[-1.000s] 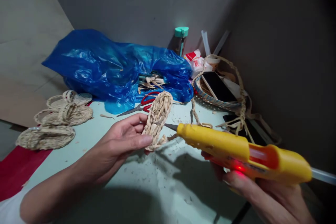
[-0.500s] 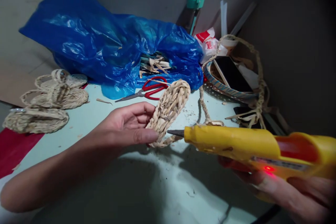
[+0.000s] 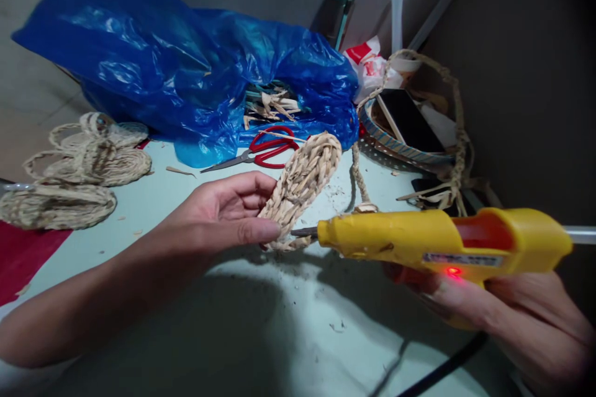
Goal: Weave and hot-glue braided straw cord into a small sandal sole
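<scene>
Just nearer the wearer than the red-handled scissors (image 3: 251,156), and slightly rightward, a braided straw sole (image 3: 307,180) is pinched in the person's left hand (image 3: 223,214), thumb across its lower end and fingers curled at its side and behind. Farther right of the scissors, also nearer the wearer, the right hand (image 3: 507,319) wraps the grip of a yellow glue gun (image 3: 395,234). Its dark nozzle (image 3: 305,232) meets the sole's lower end in view; actual contact cannot be told. Behind the scissors lies a blue plastic bag (image 3: 153,68); left of them, woven slippers (image 3: 125,166).
</scene>
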The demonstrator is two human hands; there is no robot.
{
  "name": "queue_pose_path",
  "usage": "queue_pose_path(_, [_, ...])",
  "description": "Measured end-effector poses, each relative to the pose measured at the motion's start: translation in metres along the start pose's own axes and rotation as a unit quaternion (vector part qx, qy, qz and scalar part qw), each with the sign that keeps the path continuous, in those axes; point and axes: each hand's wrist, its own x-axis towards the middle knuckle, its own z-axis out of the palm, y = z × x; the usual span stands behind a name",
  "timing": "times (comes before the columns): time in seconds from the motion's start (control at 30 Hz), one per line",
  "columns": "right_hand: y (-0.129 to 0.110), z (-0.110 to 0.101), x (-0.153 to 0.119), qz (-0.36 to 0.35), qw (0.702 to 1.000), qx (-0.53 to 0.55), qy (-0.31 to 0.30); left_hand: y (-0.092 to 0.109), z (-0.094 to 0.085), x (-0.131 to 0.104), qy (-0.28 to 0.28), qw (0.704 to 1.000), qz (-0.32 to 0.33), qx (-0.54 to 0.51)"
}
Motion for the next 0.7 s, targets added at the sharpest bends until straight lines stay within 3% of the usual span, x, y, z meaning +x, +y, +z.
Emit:
queue_pose_path(0.27, [0.0051, -0.0080, 0.0057, -0.111, 0.991, -0.056, -0.045, -0.0055, -0.0038, 0.0021, -0.020, 0.999, -0.012, -0.021])
queue_pose_path(0.7, [-0.0025, -0.0036, 0.0070, -0.125, 0.989, -0.074, -0.040, -0.0036, -0.0016, 0.0012, -0.028, 0.998, -0.043, -0.036])
